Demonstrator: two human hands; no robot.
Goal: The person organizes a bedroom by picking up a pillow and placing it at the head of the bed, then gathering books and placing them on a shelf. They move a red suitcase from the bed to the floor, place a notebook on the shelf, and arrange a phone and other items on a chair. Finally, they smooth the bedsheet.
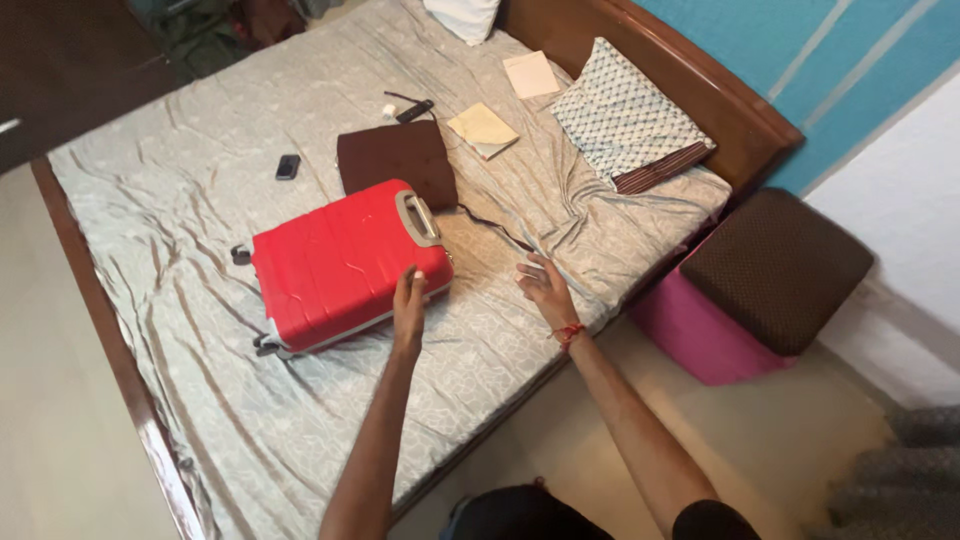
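You are standing at the side of a bed [250, 400] covered with a rumpled grey sheet, its wooden frame set against a turquoise wall. A red hard-shell suitcase [335, 265] lies flat on the sheet in front of you, closed, with its grey handle [418, 217] facing the headboard end and its wheels toward the far left. Your left hand [408, 300] rests on the near corner of the suitcase, fingers straight and flat against the shell, gripping nothing. Your right hand [545, 288], with a red thread round the wrist, is spread open just above the sheet to the right of the case, holding nothing; whether it touches the fabric you cannot tell.

Just behind the suitcase lies a folded dark brown cloth [397, 160], touching its far edge. Farther back are a small black phone [288, 166], a dark remote-like object [413, 111], a yellowish notebook [483, 129] and a pale paper [531, 74]. A patterned pillow [625, 115] sits near the headboard. Beside the bed on the floor stands a pink stool with a brown cushion top [775, 270].
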